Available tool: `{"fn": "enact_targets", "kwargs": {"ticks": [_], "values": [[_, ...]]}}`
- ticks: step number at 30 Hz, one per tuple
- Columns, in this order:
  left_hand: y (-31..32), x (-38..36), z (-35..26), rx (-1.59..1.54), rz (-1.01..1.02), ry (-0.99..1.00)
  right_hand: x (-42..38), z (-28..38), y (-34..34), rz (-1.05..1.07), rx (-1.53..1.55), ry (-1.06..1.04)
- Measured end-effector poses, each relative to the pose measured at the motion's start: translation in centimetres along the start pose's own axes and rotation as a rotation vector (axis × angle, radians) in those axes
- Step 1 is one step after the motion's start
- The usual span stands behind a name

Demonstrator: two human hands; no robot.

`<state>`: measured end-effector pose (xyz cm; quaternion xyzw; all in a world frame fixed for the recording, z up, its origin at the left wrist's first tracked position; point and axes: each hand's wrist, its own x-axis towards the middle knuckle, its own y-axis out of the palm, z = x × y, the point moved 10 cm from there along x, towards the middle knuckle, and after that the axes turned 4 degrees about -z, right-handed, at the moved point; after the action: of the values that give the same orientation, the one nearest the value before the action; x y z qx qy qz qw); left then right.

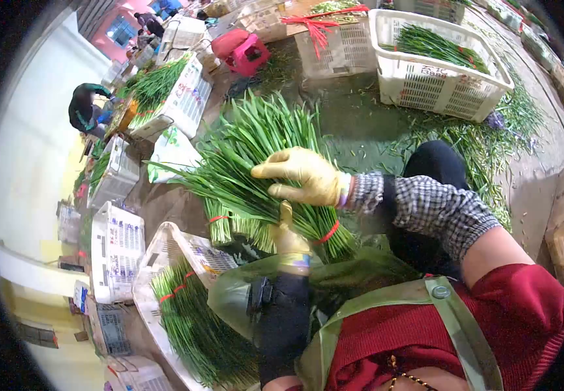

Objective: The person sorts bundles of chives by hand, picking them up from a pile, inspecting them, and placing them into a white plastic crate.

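A bundle of garlic chives (230, 163) with long green leaves lies across in front of me, a red band (329, 232) around its stem end. My left hand (290, 244), in a yellow glove, grips the bundle from the near side; its thumb points up and the other fingers are hidden. Over the leaves is my right hand (307, 177), also yellow-gloved, with fingers stretched out and apart, seemingly touching the leaf tops. Below the bundle, more banded chive bundles (219, 225) show their pale cut ends.
At lower left, a white crate (164, 238) holds banded chives (197, 319). Another crate (442, 81) of chives stands upper right, near loose trimmings (484, 163) on the floor. A pink stool (251, 55) is at the back. A person (86, 109) works among crates at left.
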<state>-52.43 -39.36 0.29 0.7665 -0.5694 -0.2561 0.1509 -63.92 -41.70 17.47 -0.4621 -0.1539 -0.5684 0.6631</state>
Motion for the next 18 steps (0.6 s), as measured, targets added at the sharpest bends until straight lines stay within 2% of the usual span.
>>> {"fn": "enact_targets", "kwargs": {"ticks": [1,4,8,10,11,12,13,14,15,16,18], "values": [[0.0,0.0,1.0,-0.004,0.036,-0.076,-0.2,-0.2,0.9,0.06,-0.061,0.067],[-1.3,0.8,3.1,0.15,0.045,-0.011,-0.5,-1.1,2.3,0.126,-0.303,0.169],[-1.1,0.7,4.0,0.077,0.104,-0.041,-0.8,-3.3,4.2,0.243,-0.375,0.194],[-2.0,1.8,5.1,0.101,0.141,-0.01,-0.4,-3.9,3.1,0.112,-0.184,0.249],[-2.0,2.0,4.2,0.146,0.133,0.106,0.0,-4.3,1.8,0.0,-0.126,0.265],[-3.2,2.0,4.9,0.213,0.048,0.029,0.4,-4.9,0.3,-0.11,-0.07,0.279],[-1.1,-0.3,1.9,0.277,-0.037,-0.05,1.0,-5.7,-0.6,-0.075,0.086,0.346],[-1.2,-0.7,1.4,0.21,-0.094,-0.123,0.8,-7.2,-0.5,-0.058,0.483,0.546],[-1.3,-1.1,1.0,0.139,-0.155,-0.192,1.1,-6.8,-2.1,-0.017,0.6,0.588],[-1.0,-0.7,0.2,0.039,-0.17,-0.084,1.1,-6.6,-3.7,0.025,0.718,0.628],[-1.7,0.3,0.6,-0.085,-0.174,-0.144,-1.1,-9.1,-4.5,0.349,0.338,0.783]]}}
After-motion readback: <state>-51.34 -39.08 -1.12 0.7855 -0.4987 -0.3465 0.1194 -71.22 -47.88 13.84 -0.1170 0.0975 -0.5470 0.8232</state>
